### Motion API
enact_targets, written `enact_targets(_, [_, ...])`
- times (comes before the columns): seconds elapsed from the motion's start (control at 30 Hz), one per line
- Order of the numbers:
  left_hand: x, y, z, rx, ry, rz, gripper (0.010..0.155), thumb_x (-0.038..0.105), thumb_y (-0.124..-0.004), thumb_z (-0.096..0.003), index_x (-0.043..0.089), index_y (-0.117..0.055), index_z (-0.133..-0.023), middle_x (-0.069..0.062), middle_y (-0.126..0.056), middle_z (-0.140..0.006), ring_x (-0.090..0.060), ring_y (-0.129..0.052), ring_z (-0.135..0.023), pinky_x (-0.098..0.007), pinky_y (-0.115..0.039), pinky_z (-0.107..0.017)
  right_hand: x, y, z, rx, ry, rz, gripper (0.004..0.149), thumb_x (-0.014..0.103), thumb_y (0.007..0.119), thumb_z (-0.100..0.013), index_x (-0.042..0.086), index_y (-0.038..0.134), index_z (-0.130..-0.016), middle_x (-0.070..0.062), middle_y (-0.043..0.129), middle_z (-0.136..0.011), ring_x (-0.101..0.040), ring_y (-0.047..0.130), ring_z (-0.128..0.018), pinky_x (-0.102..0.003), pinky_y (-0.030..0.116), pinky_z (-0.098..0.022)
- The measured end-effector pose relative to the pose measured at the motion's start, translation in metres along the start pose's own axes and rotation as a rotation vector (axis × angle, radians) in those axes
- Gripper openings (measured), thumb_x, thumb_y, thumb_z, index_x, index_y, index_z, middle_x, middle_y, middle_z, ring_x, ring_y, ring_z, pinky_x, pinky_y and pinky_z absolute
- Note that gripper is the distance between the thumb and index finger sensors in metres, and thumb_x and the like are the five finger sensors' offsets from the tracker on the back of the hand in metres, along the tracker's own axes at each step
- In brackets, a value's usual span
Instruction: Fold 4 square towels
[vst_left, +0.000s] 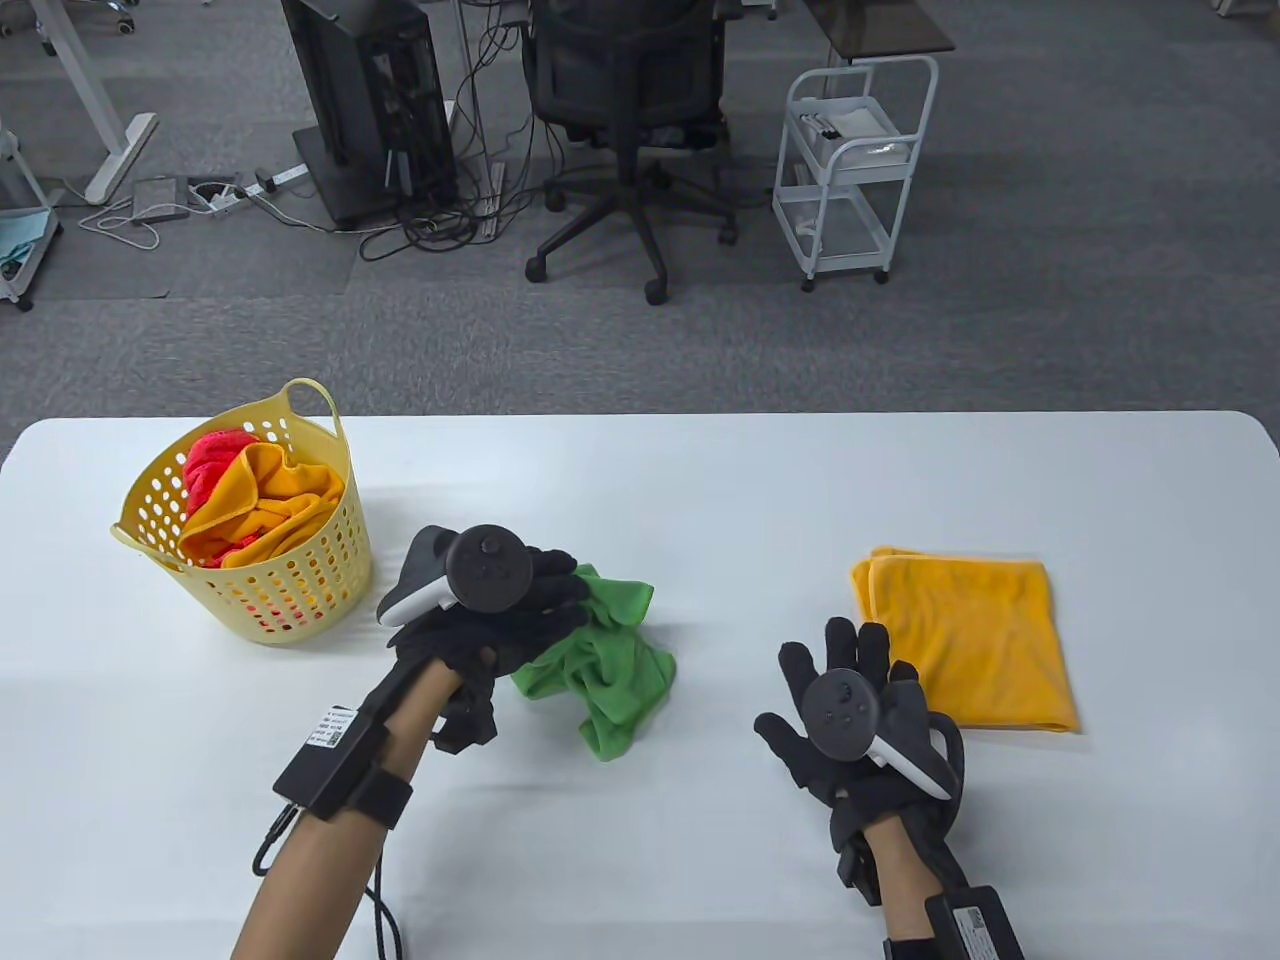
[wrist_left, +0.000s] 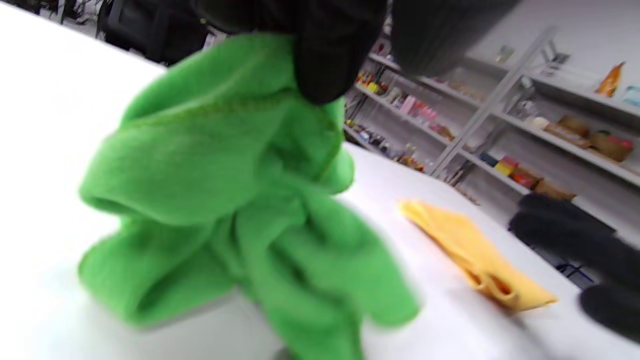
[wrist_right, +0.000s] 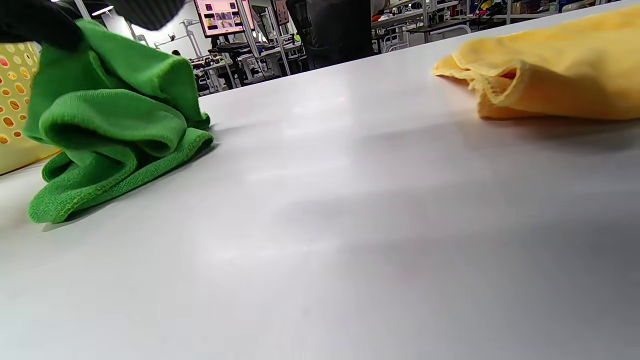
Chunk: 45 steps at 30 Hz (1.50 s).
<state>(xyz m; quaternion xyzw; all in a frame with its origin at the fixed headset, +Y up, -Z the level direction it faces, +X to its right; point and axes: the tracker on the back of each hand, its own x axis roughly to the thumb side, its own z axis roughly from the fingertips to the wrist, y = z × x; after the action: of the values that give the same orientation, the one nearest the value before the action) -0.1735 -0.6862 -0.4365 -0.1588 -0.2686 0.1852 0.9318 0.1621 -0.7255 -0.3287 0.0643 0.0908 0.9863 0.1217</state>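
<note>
A crumpled green towel (vst_left: 605, 670) (wrist_left: 235, 200) (wrist_right: 115, 125) hangs from my left hand (vst_left: 520, 610), whose fingers (wrist_left: 330, 55) pinch its top; its lower folds touch the white table (vst_left: 700, 500). A folded orange towel (vst_left: 970, 640) (wrist_left: 475, 255) (wrist_right: 555, 75) lies flat at the right. My right hand (vst_left: 850, 690) hovers just left of that towel with its fingers spread, holding nothing. A yellow perforated basket (vst_left: 250, 520) at the left holds a red towel (vst_left: 210, 465) and an orange towel (vst_left: 270, 495), both bunched up.
The table's far edge runs behind the basket. On the floor beyond it stand an office chair (vst_left: 630, 110), a white trolley (vst_left: 850, 160) and a computer tower (vst_left: 370, 100) with cables.
</note>
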Motion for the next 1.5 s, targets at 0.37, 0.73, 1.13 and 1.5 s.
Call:
enact_targets(0.37, [0.001,-0.001,-0.013,0.075,-0.01,-0.094,0.054,0.047,-0.07,-0.06,0.029,-0.068,-0.111,-0.023,-0.043,-0.124,-0.052,-0.035,-0.107,-0.073,-0.012,-0.072,-0.003,0.0,-0.001,0.006,0.014,-0.014,0.078,0.057,0.063,-0.062,0.016,0.029,-0.119,-0.026,0.0,-0.12,-0.05,-0.007,-0.102,-0.071,0.011,-0.068])
enact_targets(0.73, [0.009,-0.014,-0.039,-0.026,0.014,-0.312,0.051,0.039,-0.078,-0.0583,0.027,-0.072,-0.108,-0.017,-0.053,-0.121,-0.049,-0.041,-0.106,-0.071,-0.016,-0.074,-0.005,-0.002,-0.001,0.004,0.014,-0.028,0.078,0.057,0.063,-0.062,0.015,0.03,-0.119,-0.026,0.002,-0.121,-0.05,-0.006,-0.103,-0.071,0.011,-0.068])
enact_targets(1.13, [0.004,-0.008,-0.049,0.112,0.073,-0.304,0.041,0.037,-0.081,-0.0566,0.027,-0.085,-0.096,-0.014,-0.074,-0.113,-0.048,-0.057,-0.106,-0.071,-0.025,-0.075,-0.005,-0.003,-0.001,0.001,0.01,-0.032,0.079,0.057,0.063,-0.062,0.014,0.03,-0.118,-0.026,0.002,-0.121,-0.05,-0.005,-0.103,-0.071,0.012,-0.068])
enact_targets(1.5, [0.031,0.049,0.01,0.439,0.082,-0.252,0.037,0.04,-0.082,-0.056,0.029,-0.085,-0.091,-0.009,-0.082,-0.106,-0.048,-0.065,-0.104,-0.07,-0.03,-0.077,0.001,-0.001,-0.001,0.004,-0.02,-0.04,0.079,0.057,0.063,-0.062,0.013,0.03,-0.118,-0.026,0.003,-0.121,-0.051,-0.004,-0.104,-0.071,0.012,-0.068])
